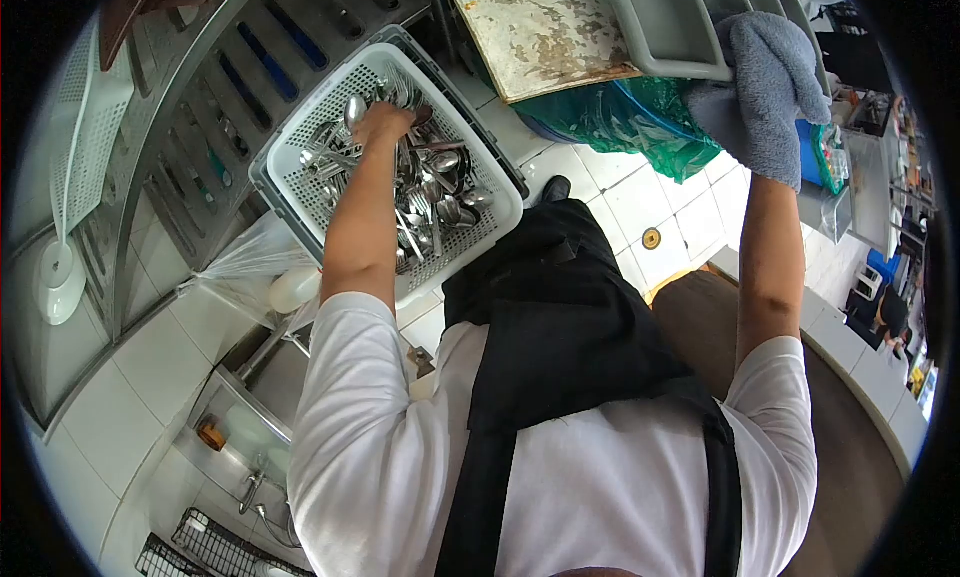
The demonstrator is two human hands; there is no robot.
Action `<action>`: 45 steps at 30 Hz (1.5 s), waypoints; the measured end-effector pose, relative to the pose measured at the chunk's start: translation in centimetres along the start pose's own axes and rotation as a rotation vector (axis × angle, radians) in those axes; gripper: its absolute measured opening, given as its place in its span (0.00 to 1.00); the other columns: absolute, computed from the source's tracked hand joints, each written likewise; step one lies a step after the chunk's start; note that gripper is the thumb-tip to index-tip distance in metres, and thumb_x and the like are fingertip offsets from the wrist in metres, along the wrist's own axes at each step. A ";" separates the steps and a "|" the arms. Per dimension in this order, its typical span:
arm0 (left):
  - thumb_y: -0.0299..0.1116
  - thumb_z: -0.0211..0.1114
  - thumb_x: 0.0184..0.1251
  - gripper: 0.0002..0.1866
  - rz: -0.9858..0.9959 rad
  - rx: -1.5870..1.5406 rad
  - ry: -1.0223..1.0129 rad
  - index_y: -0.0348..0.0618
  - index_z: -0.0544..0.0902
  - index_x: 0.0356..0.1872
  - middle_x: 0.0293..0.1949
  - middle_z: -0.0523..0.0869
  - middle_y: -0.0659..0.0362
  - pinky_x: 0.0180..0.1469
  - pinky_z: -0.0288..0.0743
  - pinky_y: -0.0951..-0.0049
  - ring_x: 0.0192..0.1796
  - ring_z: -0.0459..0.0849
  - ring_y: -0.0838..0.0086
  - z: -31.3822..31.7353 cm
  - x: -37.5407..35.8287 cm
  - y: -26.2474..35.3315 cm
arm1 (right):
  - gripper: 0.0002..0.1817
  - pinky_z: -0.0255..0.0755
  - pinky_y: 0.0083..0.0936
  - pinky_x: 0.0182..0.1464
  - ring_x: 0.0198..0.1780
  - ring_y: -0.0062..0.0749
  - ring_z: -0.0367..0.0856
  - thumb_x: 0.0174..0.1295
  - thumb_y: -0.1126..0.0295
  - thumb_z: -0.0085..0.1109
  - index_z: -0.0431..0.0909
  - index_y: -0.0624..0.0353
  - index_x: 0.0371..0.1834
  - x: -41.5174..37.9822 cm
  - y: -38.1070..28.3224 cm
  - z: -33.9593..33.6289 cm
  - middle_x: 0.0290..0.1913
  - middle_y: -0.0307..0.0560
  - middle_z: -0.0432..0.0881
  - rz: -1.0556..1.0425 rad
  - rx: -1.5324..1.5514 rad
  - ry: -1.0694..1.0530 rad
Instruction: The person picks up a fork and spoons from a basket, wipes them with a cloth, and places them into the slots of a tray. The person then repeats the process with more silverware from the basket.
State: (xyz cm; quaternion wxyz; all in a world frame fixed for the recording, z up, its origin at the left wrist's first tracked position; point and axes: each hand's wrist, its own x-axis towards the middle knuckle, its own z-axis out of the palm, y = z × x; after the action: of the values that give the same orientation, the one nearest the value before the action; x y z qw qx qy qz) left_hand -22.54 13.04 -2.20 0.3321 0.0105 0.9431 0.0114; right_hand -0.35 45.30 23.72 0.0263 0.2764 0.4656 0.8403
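My left hand (385, 124) is down in a white perforated basket (295, 147), its fingers curled among the cutlery (435, 182). Spoon bowls and fork tines stick out around the fingers, and the fingertips are hidden. Loose metal spoons and forks fill the basket, which sits in a dark grey crate (265, 182). A grey towel (770, 87) wraps over my right hand, so its fingers do not show. The towel bunches at the edge of a grey compartment tray (665, 27).
A worn board (545, 32) lies beside the tray, above a bin with a green plastic bag (640, 127). At left is a slotted metal rack (215, 107). A sink with a faucet (250, 492) is at lower left. White floor tiles (620, 202) show between.
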 end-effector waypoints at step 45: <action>0.36 0.63 0.55 0.17 0.155 0.069 0.183 0.39 0.85 0.44 0.48 0.84 0.44 0.55 0.76 0.57 0.52 0.83 0.51 -1.8 0.3 -10.8 | 0.10 0.59 0.25 0.16 0.17 0.28 0.65 0.51 0.80 0.46 0.68 0.55 0.15 0.5 1.1 -0.4 0.17 0.41 0.62 -0.185 -0.032 0.034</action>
State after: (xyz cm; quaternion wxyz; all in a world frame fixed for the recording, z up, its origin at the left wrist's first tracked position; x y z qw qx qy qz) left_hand -24.03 2.19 -1.26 0.2420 0.0938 0.9657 0.0056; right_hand -0.71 44.52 24.64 0.1005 0.2174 0.4763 0.8461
